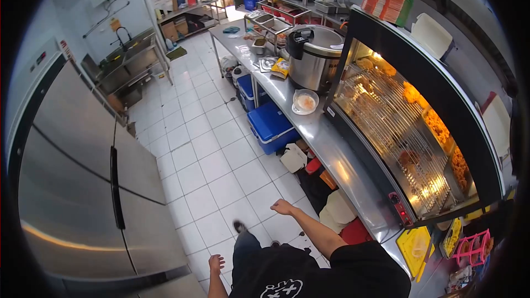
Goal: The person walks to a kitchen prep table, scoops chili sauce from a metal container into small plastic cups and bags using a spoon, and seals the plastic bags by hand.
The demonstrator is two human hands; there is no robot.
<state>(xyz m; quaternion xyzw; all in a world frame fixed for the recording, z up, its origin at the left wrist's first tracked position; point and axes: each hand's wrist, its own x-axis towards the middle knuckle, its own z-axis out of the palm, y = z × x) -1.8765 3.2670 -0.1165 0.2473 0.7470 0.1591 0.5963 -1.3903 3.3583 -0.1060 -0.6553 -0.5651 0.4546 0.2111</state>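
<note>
Both arms hang in front of my body over the white tiled floor. My left hand is low, beside my leg, its fingers loosely apart and nothing in them. Further forward, my right hand is curled closed, and no object shows in it. It is nearest to the floor-level goods under the steel counter, apart from them. One dark shoe shows below me.
Along the right, a heated display cabinet holds fried food, with a large steel cooker and white bowl beyond. Blue coolers sit below the counter. Steel refrigerator doors line the left; a sink stands behind.
</note>
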